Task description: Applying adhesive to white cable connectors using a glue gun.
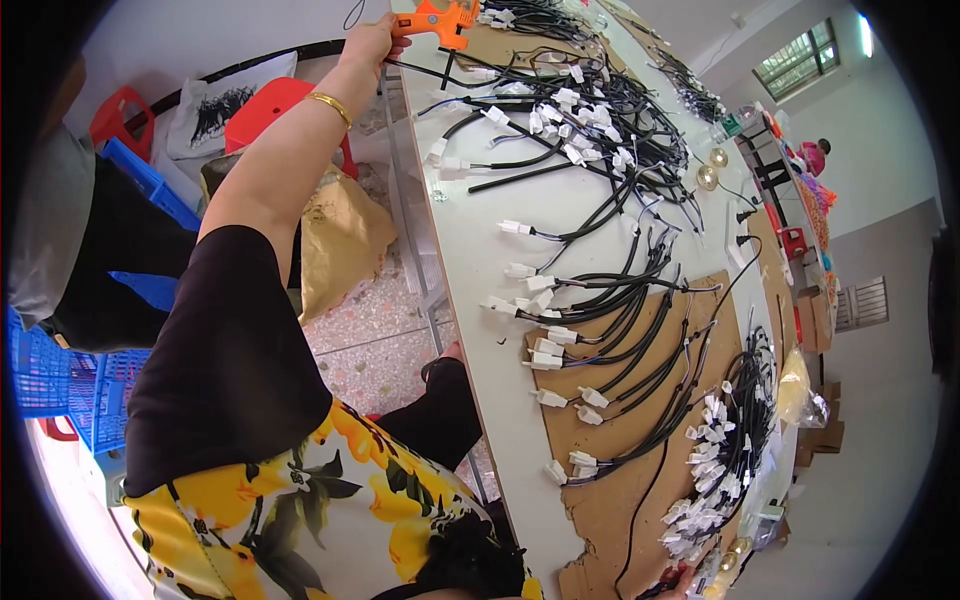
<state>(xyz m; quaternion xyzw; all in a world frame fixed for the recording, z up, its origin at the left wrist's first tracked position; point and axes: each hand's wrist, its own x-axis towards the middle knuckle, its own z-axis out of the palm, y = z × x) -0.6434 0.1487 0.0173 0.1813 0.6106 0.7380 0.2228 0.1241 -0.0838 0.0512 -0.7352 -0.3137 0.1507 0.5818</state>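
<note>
I see left arm reaching from 8 o'clock up toward 11, nearly straight. Left hand at 11 o'clock, curled closed in hold. Right hand at 5 o'clock, mostly hidden; grip unreadable from my end.

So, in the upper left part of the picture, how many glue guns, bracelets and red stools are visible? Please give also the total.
Glue gun: 1
Bracelet: 1
Red stools: 2
Total: 4
</note>
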